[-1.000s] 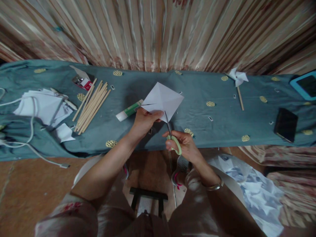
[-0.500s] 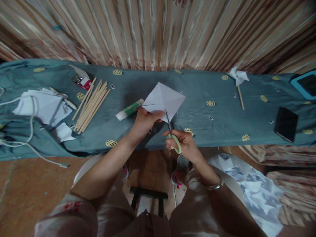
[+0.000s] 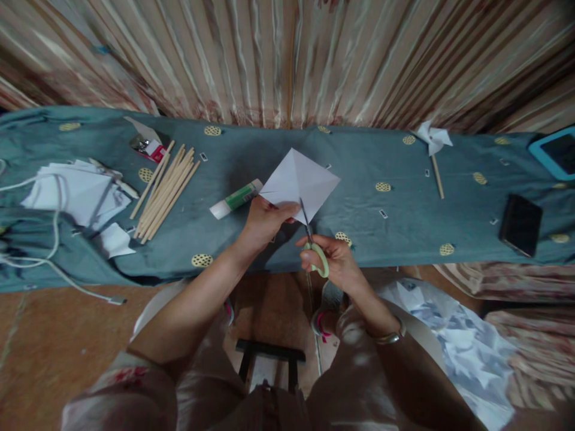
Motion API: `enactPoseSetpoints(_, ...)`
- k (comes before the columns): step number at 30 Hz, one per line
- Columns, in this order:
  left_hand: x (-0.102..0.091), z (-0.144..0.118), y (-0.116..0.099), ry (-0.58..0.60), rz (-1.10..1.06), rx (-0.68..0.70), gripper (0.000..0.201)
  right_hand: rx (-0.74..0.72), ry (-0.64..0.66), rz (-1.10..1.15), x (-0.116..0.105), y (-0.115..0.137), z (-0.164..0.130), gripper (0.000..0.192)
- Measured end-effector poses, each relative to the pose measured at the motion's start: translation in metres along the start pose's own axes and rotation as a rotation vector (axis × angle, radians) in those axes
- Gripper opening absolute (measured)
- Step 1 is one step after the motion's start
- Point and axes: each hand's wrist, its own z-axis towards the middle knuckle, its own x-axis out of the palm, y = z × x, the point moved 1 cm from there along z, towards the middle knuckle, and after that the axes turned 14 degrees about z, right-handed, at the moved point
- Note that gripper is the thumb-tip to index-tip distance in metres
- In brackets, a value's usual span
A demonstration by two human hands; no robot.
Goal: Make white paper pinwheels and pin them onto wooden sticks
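My left hand (image 3: 268,221) pinches a white square of paper (image 3: 309,178) near its lower left edge, thumb on top. Crease lines cross the sheet, and a slit runs in from its left corner. In my right hand (image 3: 335,258) is a pair of scissors (image 3: 320,261) with light green handles. Their blades lie at the paper's near corner, pointing toward its middle. Just left of the paper, a green and white glue stick (image 3: 236,199) rests on the cloth.
Wooden sticks (image 3: 168,194), an open red box (image 3: 150,146), a paper stack (image 3: 74,191) and a white cable (image 3: 57,233) lie left. Rightward are a paper pinwheel (image 3: 433,139) on a stick, a black phone-like object (image 3: 521,225) and a blue-framed device (image 3: 557,154). A bag of folded papers (image 3: 467,353) sits below.
The paper has shifted very slightly to the right. Both hands and the scissors stay in nearly the same place.
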Motion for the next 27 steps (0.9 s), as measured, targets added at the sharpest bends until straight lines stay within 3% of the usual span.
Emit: enactPoseSetpoints(27,0.0013,-0.0002,0.0055,0.035,0.033,0.024,0.013,-0.039,-0.051,0.015,0.0033,0.0006,0.0010,0.044)
